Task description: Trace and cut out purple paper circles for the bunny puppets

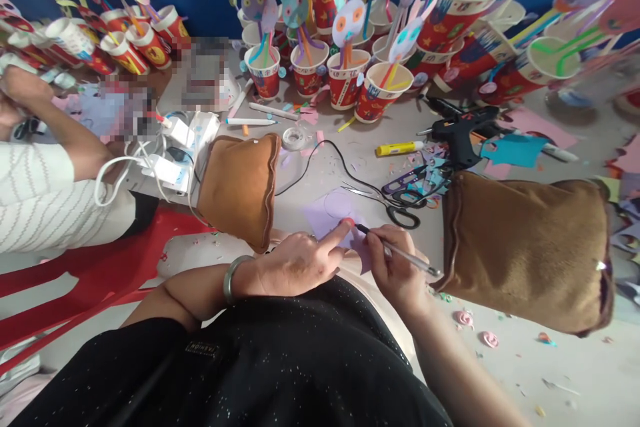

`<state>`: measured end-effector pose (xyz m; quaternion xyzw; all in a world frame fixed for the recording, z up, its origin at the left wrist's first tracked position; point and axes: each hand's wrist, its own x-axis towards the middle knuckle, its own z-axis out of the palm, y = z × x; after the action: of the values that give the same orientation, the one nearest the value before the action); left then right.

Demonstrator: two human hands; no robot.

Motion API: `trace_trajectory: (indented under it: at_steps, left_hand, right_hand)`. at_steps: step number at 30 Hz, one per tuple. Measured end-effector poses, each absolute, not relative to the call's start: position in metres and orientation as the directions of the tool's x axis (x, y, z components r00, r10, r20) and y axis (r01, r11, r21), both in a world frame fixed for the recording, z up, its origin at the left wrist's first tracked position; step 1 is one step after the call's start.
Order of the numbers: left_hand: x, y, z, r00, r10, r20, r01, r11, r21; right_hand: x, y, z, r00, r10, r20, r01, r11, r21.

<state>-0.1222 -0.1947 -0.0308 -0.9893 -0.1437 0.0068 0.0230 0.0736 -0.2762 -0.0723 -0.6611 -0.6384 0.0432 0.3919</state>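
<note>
At the far left, a co-worker's hand (25, 83) is reaching over the table, and cups (150, 43) are standing behind it. White plugs (165, 170) and cables are crowding just right of the co-worker's sleeve (47, 197), above a red seat (100, 273). Next to them an orange cushion (237, 187) is lying at the table's edge.

The left hand (295, 263) is stretching its index finger onto a purple paper (336, 208), its other fingers curling under; whether it is gripping anything, I cannot tell. Something small and red is showing at that fingertip. The paper is lying in front of the person, bearing a drawn circle.

Beyond it, white pens (250, 121) and a tape roll (295, 140) are lying near more cups (345, 80), which are holding paper animals. A black cord (342, 161) is curving towards the scissors (387, 202), which are resting just beyond the paper.

The right hand (400, 267) is grasping a pen (405, 252), its tip pointing at the left fingertip. Further off, a yellow marker (400, 148) is lying beside a black glue gun (456, 137). Rightmost, teal paper (515, 149) is lying behind a brown cushion (530, 247), and pink curls (464, 318) are lying below the cushion.
</note>
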Motion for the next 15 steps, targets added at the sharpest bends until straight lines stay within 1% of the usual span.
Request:
trace_trajectory:
  at_steps: [2, 6, 10, 15]
  left_hand:
    - [-0.122, -0.194, -0.030, 0.959, 0.284, -0.016, 0.283, -0.959, -0.029]
    - [-0.121, -0.194, -0.027, 0.952, 0.305, -0.021, 0.306, -0.952, 0.005]
    - [-0.120, -0.195, -0.025, 0.945, 0.325, -0.044, 0.326, -0.945, 0.025]
    - [-0.120, -0.194, -0.023, 0.948, 0.313, -0.061, 0.314, -0.950, 0.001]
  right_hand:
    - [0.069, -0.280, -0.074, 0.147, 0.862, 0.485, 0.841, 0.150, -0.520]
    - [0.062, -0.283, -0.074, 0.108, 0.837, 0.536, 0.860, 0.192, -0.473]
    - [0.060, -0.282, -0.077, 0.021, 0.811, 0.585, 0.843, 0.300, -0.446]
    - [0.058, -0.283, -0.083, 0.002, 0.776, 0.631, 0.829, 0.352, -0.435]
